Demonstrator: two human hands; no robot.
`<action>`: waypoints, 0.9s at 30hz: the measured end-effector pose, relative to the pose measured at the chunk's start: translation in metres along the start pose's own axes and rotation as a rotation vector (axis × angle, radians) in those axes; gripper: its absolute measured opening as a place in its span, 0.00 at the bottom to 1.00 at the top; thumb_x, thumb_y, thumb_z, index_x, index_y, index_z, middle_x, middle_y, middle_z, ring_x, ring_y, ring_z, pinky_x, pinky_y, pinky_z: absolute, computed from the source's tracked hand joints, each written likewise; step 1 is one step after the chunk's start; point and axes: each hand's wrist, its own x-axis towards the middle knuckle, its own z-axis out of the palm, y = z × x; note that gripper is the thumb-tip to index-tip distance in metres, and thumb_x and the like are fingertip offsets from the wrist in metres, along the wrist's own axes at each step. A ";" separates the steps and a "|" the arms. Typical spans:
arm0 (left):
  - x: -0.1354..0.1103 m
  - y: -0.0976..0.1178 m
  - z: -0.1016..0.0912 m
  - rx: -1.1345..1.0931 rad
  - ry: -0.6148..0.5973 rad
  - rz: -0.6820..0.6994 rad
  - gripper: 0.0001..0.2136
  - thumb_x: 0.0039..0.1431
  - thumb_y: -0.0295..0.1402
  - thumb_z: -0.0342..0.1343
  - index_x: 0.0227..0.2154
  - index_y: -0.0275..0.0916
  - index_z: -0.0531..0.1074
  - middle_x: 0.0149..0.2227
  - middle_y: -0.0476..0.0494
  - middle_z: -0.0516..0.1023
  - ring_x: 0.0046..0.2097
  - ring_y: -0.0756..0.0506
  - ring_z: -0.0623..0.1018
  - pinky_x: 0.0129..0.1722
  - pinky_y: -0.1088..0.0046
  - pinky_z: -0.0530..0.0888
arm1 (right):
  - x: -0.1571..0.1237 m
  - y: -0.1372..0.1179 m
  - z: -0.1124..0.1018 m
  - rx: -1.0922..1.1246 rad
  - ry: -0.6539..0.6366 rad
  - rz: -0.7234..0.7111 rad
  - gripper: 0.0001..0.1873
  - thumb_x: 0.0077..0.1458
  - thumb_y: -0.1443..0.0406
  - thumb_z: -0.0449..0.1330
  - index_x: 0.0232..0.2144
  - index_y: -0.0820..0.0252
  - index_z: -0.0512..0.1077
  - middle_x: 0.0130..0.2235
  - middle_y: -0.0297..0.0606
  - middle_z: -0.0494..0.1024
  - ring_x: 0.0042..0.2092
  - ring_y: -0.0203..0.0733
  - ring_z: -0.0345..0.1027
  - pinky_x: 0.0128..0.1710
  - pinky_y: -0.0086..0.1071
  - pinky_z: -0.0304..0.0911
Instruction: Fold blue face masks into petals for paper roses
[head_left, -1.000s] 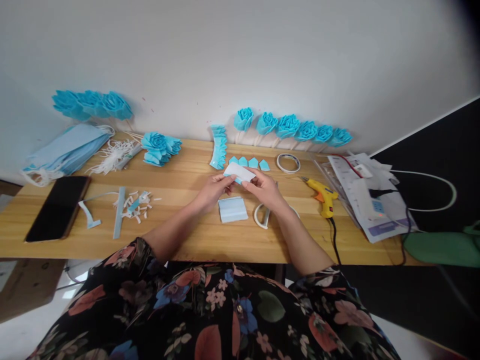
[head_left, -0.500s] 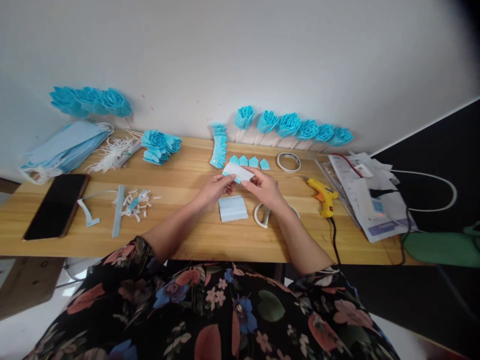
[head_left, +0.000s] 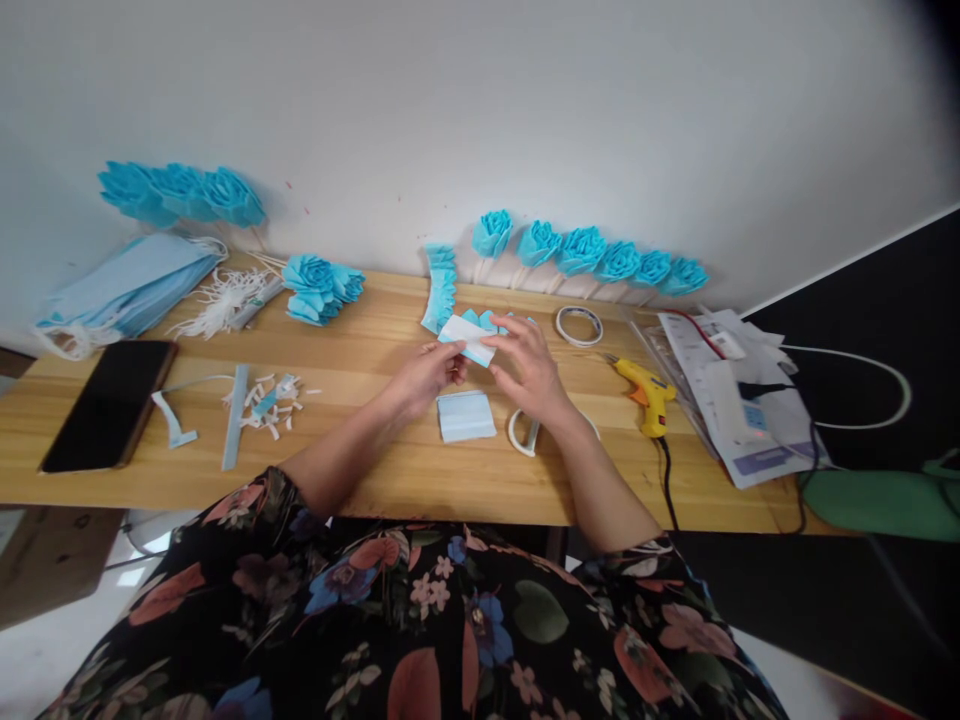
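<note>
My left hand (head_left: pixel 429 382) pinches the left end of a small white-and-blue piece of mask fabric (head_left: pixel 469 337), held above the table. Over its right end, the fingers of my right hand (head_left: pixel 529 370) are spread, with a fingertip at the fabric's edge. Just below lies a pale blue pleated piece (head_left: pixel 466 416). White-handled scissors (head_left: pixel 513 436) are partly hidden beneath my right wrist. Behind the hands are a stack of cut blue petal strips (head_left: pixel 439 285) and several small blue petals (head_left: pixel 486 320), partly covered by the fabric and fingers.
Blue fabric flowers (head_left: pixel 581 250) lean on the wall. A tape roll (head_left: pixel 579 326), a yellow glue gun (head_left: pixel 651 396) and papers (head_left: pixel 739 400) with a power strip lie right. Leftward are face masks (head_left: pixel 135 285), a phone (head_left: pixel 111 405), white scraps (head_left: pixel 274 405) and bunched flowers (head_left: pixel 315 290).
My right hand has loosened from the fabric's right end, its fingers spreading apart. The fabric has shifted slightly left in my left hand.
</note>
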 end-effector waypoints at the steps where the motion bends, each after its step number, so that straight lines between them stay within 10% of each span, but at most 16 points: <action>1: 0.000 0.000 0.000 0.004 0.001 -0.004 0.08 0.55 0.32 0.62 0.24 0.35 0.72 0.22 0.48 0.73 0.25 0.51 0.70 0.28 0.72 0.64 | 0.000 0.001 0.001 -0.006 -0.012 -0.003 0.21 0.59 0.69 0.56 0.53 0.46 0.72 0.63 0.38 0.69 0.65 0.52 0.59 0.66 0.56 0.54; 27: 0.001 -0.007 -0.003 0.382 0.070 0.117 0.12 0.58 0.36 0.58 0.23 0.34 0.74 0.21 0.48 0.72 0.24 0.52 0.69 0.28 0.74 0.67 | -0.001 0.003 0.008 0.235 0.088 0.145 0.04 0.60 0.63 0.62 0.32 0.53 0.77 0.51 0.40 0.77 0.55 0.48 0.69 0.59 0.49 0.60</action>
